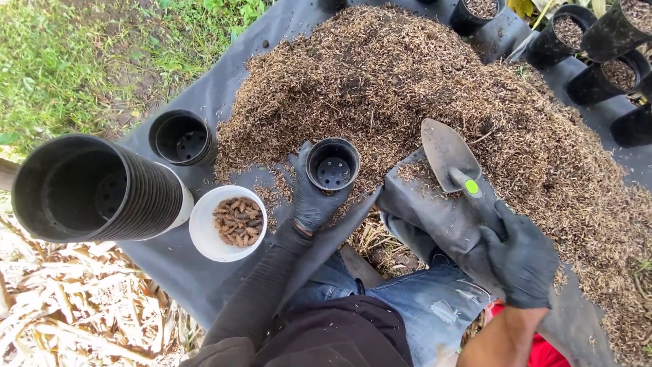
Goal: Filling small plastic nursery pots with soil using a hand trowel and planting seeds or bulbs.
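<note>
Filling step starting: gloved left hand [311, 197] gripping empty small black pot [333, 164] at edge of husk heap [421, 88]; right hand [519, 258] clenching trowel [451, 156], blade resting bare. Likely needing scoop next, then tipping into pot.

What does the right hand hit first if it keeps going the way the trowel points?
The right hand grips a trowel pointing up and away. Its blade tip already sits at the edge of the heap of brown potting mix, so that heap likely comes first; depth unclear.

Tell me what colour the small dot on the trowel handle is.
Bright green, on the grey handle of the trowel that the right hand holds; seen in the head view.
</note>
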